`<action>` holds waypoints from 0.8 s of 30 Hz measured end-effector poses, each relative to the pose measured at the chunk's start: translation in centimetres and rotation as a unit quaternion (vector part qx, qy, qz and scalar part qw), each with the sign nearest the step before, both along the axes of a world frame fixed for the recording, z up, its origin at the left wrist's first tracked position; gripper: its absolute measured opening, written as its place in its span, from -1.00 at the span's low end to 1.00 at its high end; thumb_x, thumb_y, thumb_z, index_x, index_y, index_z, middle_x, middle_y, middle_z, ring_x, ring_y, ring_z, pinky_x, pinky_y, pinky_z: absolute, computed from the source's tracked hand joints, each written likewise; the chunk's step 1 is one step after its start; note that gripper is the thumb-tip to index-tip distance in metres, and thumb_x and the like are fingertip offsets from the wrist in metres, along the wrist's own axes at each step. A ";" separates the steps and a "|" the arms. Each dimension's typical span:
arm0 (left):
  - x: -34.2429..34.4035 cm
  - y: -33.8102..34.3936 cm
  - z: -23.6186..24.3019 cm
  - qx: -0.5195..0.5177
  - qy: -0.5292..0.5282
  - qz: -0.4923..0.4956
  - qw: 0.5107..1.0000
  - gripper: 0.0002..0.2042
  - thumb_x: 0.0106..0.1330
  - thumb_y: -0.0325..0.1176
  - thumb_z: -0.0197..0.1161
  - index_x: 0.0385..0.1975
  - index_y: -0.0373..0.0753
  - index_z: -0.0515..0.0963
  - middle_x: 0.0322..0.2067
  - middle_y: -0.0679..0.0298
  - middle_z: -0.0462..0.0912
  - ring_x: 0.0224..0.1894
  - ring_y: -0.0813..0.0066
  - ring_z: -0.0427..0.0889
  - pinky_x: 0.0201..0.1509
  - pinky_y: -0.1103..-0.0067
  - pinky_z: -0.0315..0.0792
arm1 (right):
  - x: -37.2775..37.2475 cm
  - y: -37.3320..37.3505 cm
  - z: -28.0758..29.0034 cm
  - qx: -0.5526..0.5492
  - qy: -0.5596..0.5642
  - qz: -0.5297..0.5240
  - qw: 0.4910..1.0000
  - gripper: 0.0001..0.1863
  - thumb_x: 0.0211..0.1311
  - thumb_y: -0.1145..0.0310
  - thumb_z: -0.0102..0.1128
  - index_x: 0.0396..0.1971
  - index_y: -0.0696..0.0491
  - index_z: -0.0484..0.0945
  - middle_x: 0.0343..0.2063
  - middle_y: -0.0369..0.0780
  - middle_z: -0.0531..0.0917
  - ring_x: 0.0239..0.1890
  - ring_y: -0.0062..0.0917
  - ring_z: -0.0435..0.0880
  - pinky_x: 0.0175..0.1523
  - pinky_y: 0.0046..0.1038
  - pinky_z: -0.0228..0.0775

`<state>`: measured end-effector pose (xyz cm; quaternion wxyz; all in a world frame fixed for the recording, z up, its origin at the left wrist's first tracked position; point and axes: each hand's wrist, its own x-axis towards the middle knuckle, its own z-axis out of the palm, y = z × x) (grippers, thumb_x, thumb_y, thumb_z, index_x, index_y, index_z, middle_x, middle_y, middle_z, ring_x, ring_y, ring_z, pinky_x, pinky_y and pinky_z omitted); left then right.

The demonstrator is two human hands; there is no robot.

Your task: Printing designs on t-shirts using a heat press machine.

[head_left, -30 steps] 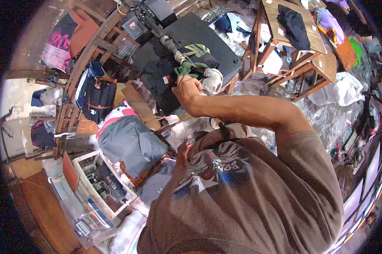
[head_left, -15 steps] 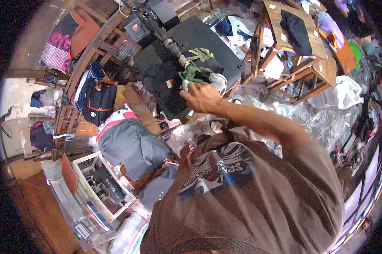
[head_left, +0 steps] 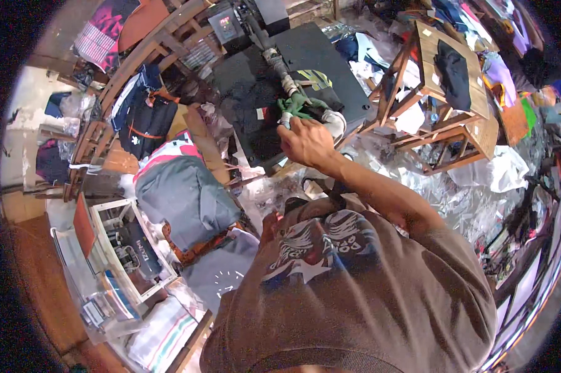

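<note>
- Clearly, right hand [head_left: 306, 142] reaches far, fingers closing on the cloth-wrapped lever handle [head_left: 296, 105] above the black garment [head_left: 262, 118].
- Handle looks stiff, padded; grip its wrapped end.
- Left hand hidden.

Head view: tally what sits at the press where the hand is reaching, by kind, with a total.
Hand on the handle: 1, the right hand
Green-wrapped press handle: 1
Black platen: 1
Black garment on the press: 1
Wooden stool beside it: 1
Total: 5
</note>
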<state>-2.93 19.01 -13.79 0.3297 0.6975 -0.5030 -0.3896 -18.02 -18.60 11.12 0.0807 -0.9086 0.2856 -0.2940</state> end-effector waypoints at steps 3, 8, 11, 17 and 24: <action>-0.6 1.0 -0.6 0.021 -0.007 0.001 1.000 -0.73 0.45 -0.24 -0.02 0.02 -0.20 0.46 -0.10 0.14 0.53 -0.03 0.39 0.50 -0.04 0.44 0.39 | -0.1 0.0 0.2 0.010 -0.004 0.003 1.000 -0.85 0.01 0.28 0.20 -0.40 -0.05 0.50 -0.48 -0.16 0.51 -0.47 -0.24 0.63 -0.35 -0.24 0.49; -1.2 1.9 -1.5 0.052 -0.020 0.003 0.998 -0.73 0.44 -0.23 0.00 0.01 -0.19 0.47 -0.11 0.14 0.53 -0.04 0.40 0.50 -0.06 0.45 0.39 | 0.1 0.0 0.3 0.008 -0.014 0.003 1.000 -0.87 0.04 0.31 0.18 -0.39 -0.03 0.50 -0.51 -0.15 0.50 -0.46 -0.23 0.63 -0.37 -0.22 0.48; -1.7 2.4 -1.9 0.070 -0.028 0.004 0.997 -0.73 0.43 -0.23 0.01 0.00 -0.18 0.47 -0.12 0.15 0.54 -0.05 0.40 0.51 -0.07 0.46 0.40 | 0.0 0.0 0.4 0.011 -0.010 0.000 1.000 -0.88 0.06 0.31 0.16 -0.39 -0.02 0.51 -0.51 -0.15 0.51 -0.46 -0.22 0.63 -0.37 -0.22 0.48; -1.7 3.0 -3.4 0.103 -0.049 0.008 0.993 -0.74 0.42 -0.22 0.03 -0.01 -0.17 0.48 -0.13 0.16 0.54 -0.07 0.42 0.51 -0.10 0.47 0.40 | -0.7 -0.3 0.8 0.062 0.062 0.026 0.996 -0.70 0.13 0.28 0.17 -0.12 -0.03 0.49 -0.43 -0.10 0.52 -0.33 -0.17 0.62 -0.20 -0.19 0.48; -1.5 2.2 -6.1 0.133 -0.070 0.029 0.988 -0.74 0.41 -0.21 0.05 -0.03 -0.16 0.50 -0.14 0.18 0.54 -0.09 0.43 0.51 -0.14 0.48 0.41 | -3.9 0.7 3.1 0.138 0.077 0.088 0.984 -0.22 0.05 0.30 0.29 0.31 0.05 0.18 -0.01 -0.07 0.44 0.06 -0.11 0.42 0.16 -0.18 0.29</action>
